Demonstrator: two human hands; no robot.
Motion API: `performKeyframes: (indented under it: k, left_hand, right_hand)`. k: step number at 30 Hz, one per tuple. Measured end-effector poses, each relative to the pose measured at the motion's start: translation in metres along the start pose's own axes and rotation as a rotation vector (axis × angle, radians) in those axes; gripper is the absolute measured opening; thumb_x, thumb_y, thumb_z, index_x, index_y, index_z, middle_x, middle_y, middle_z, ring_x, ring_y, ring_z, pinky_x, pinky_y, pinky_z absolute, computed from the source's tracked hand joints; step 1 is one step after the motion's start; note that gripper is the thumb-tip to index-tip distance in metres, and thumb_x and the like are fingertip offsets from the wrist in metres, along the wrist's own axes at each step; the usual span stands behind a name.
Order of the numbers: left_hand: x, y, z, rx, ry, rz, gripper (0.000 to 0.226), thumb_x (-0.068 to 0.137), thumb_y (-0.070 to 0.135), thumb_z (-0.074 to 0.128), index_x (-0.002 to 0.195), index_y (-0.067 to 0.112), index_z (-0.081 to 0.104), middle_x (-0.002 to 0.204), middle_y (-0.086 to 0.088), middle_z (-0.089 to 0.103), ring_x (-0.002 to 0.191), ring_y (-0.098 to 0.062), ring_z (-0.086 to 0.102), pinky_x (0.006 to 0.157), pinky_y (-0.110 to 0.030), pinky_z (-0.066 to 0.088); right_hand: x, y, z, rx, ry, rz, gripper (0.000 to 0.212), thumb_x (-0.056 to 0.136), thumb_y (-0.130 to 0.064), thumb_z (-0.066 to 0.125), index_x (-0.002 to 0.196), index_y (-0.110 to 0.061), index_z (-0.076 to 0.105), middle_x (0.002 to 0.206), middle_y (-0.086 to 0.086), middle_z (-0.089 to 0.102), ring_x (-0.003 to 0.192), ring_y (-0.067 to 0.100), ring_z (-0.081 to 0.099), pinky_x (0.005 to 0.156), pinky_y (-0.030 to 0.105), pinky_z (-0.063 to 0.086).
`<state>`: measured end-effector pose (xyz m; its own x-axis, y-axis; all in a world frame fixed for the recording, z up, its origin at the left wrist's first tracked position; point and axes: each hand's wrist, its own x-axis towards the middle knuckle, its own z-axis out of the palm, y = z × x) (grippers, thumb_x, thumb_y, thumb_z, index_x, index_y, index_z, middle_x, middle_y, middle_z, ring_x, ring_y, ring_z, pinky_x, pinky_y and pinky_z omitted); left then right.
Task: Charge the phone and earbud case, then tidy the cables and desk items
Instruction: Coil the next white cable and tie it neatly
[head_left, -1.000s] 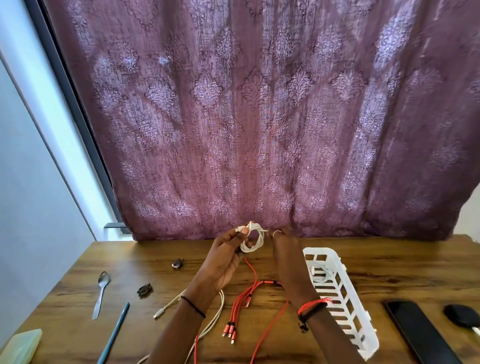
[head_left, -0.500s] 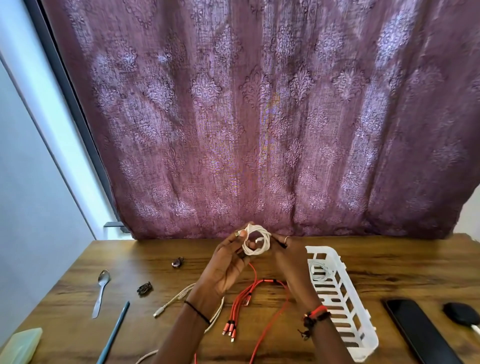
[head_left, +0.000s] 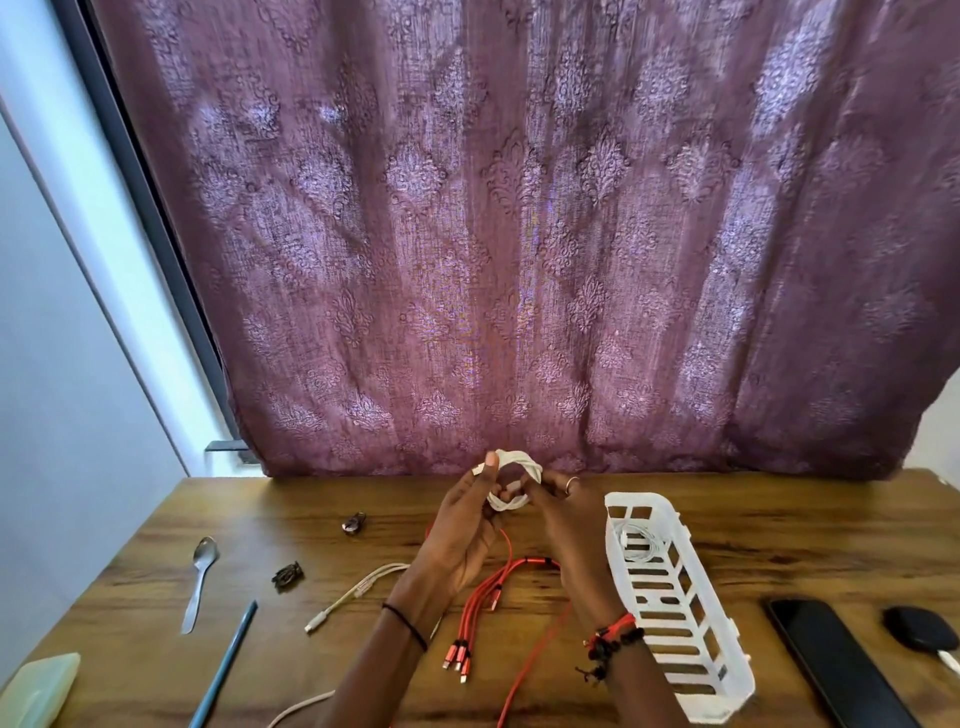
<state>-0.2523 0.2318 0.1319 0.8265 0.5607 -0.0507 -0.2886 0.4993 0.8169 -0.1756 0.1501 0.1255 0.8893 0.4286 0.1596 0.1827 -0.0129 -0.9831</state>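
Left hand (head_left: 462, 525) and right hand (head_left: 566, 519) have closed in mid-frame; both pinch the coil (head_left: 519, 460) (we keep loops snug, tucking the end).

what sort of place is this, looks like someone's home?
Most likely a desk at home, by a window: a wooden table against a patterned purple curtain, with a spoon, a phone and a white basket holding a cable.

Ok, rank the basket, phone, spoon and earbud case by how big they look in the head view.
Largest to smallest:
1. basket
2. phone, though the frame edge cuts it off
3. spoon, longer but thin
4. earbud case, shorter but bulkier
The last two are close, so their order is unsure.
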Motion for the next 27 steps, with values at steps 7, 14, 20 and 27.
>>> performKeyframes:
  k: [7, 14, 20, 27]
  left_hand:
    - [0.003, -0.011, -0.008, 0.181, 0.070, 0.092, 0.024, 0.089, 0.013, 0.055, 0.109, 0.003, 0.064, 0.099, -0.008, 0.071, 0.091, -0.014, 0.066, 0.079, -0.024, 0.052]
    - [0.008, -0.019, -0.008, 0.293, 0.233, 0.179, 0.018, 0.088, 0.015, 0.060, 0.103, 0.004, 0.065, 0.101, -0.017, 0.068, 0.093, -0.024, 0.061, 0.083, -0.040, 0.049]
    - [0.007, -0.018, -0.003, 0.332, 0.265, 0.288, 0.013, 0.087, 0.010, 0.062, 0.098, 0.005, 0.067, 0.091, -0.011, 0.070, 0.084, -0.014, 0.062, 0.074, -0.023, 0.049]
    - [0.006, -0.016, -0.005, 0.245, 0.224, 0.220, 0.013, 0.088, 0.012, 0.061, 0.098, 0.007, 0.066, 0.087, -0.006, 0.071, 0.079, -0.013, 0.065, 0.065, -0.021, 0.051]
  right_hand:
    - [0.003, 0.002, 0.003, 0.034, 0.074, 0.006, 0.013, 0.076, -0.026, 0.074, 0.068, -0.031, 0.066, 0.069, -0.003, 0.069, 0.069, 0.015, 0.063, 0.065, 0.031, 0.047]
    - [0.003, 0.007, 0.004, 0.119, 0.062, 0.075, 0.015, 0.074, -0.029, 0.077, 0.086, -0.022, 0.071, 0.078, -0.002, 0.073, 0.075, 0.010, 0.068, 0.068, 0.025, 0.051]
    - [0.002, 0.002, 0.004, 0.180, 0.092, 0.066, 0.014, 0.075, -0.023, 0.076, 0.089, -0.019, 0.072, 0.074, -0.005, 0.072, 0.069, 0.004, 0.065, 0.061, 0.014, 0.047]
    - [0.003, -0.002, 0.003, 0.364, -0.002, 0.161, 0.009, 0.075, -0.016, 0.075, 0.084, -0.016, 0.073, 0.075, -0.001, 0.074, 0.070, 0.007, 0.067, 0.066, 0.019, 0.051]
